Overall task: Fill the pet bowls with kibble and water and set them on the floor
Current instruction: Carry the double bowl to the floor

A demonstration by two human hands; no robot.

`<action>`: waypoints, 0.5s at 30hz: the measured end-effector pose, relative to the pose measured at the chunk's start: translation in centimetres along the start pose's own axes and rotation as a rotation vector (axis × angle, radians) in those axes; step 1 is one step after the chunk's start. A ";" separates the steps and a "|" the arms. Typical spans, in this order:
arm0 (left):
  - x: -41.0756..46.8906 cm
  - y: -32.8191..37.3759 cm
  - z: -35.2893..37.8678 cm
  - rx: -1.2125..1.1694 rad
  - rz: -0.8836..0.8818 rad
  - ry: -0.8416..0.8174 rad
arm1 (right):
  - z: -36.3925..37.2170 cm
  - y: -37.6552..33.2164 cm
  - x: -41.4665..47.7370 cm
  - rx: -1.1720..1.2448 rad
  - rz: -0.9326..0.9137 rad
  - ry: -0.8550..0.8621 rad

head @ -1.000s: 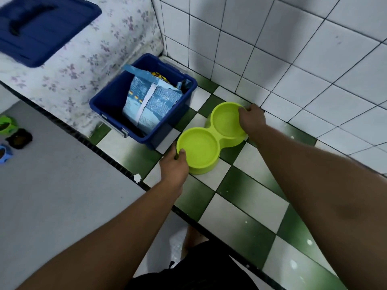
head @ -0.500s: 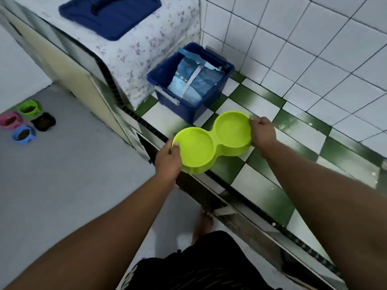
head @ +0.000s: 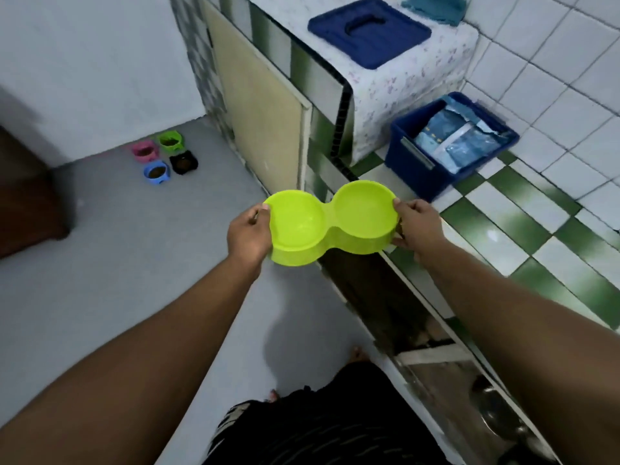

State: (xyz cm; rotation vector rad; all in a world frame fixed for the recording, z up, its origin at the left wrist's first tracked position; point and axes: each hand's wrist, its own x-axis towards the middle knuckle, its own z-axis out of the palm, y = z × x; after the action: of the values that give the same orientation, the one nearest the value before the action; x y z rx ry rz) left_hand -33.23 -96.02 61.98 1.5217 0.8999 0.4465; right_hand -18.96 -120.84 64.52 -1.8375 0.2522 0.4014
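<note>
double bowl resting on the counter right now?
No. The lime double bowl is held in the air by the left hand and right hand, out past the tiled counter edge.

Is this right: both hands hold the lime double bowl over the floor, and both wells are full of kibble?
Not quite. The head view shows the left hand and right hand holding the lime double bowl over the floor, but both wells look empty, no kibble in either.

A lime-green double pet bowl [head: 330,223], two round wells joined at a narrow waist, is held level in the air past the table [head: 523,229] edge, above the grey floor [head: 134,263]. Both wells look empty.
</note>
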 end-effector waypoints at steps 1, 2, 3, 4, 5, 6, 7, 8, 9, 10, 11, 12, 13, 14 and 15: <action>0.8 0.0 -1.7 -0.007 0.000 0.029 | 1.9 -0.6 -0.3 -0.003 -0.006 -0.022; 1.7 -0.1 -3.3 -0.011 -0.005 0.057 | 3.8 -1.1 -0.4 -0.002 -0.016 -0.044; 2.5 -0.1 -5.0 -0.008 -0.011 0.085 | 5.7 -1.7 -0.6 -0.010 -0.030 -0.068; 3.4 -0.3 -6.5 0.002 -0.017 0.116 | 7.6 -2.3 -0.7 -0.018 -0.049 -0.092; 4.4 -0.5 -8.0 0.005 -0.021 0.148 | 9.5 -2.9 -0.6 -0.022 -0.067 -0.116; 5.5 -0.8 -9.4 0.005 -0.027 0.179 | 11.5 -3.6 -0.4 -0.015 -0.079 -0.145; 6.5 -1.0 -10.7 0.004 -0.032 0.210 | 13.5 -4.3 -0.1 -0.013 -0.085 -0.172; 7.6 -1.2 -12.1 0.001 -0.041 0.238 | 15.4 -4.9 0.3 -0.018 -0.098 -0.194; 8.6 -1.2 -13.3 0.005 -0.043 0.265 | 17.5 -5.6 0.8 -0.029 -0.108 -0.219; 9.6 -1.3 -14.5 0.006 -0.044 0.291 | 19.6 -6.3 1.2 -0.033 -0.108 -0.247; 10.7 -1.2 -15.7 0.002 -0.043 0.321 | 21.8 -7.0 1.7 -0.029 -0.106 -0.276; 11.9 -1.2 -16.8 -0.016 -0.046 0.348 | 24.0 -7.5 2.5 -0.030 -0.107 -0.296; 13.0 -1.1 -17.8 -0.030 -0.052 0.369 | 26.0 -8.1 3.2 -0.032 -0.115 -0.313; 14.3 -1.1 -18.8 -0.037 -0.060 0.399 | 28.2 -8.8 4.1 -0.041 -0.126 -0.333; 15.8 -1.1 -19.8 -0.036 -0.067 0.436 | 30.6 -9.4 5.1 -0.046 -0.128 -0.365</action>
State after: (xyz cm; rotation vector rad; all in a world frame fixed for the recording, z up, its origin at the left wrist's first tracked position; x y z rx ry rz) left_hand -38.27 -71.18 60.85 1.3786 1.2684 0.7595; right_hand -15.22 -88.71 62.75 -1.7755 -0.1247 0.6461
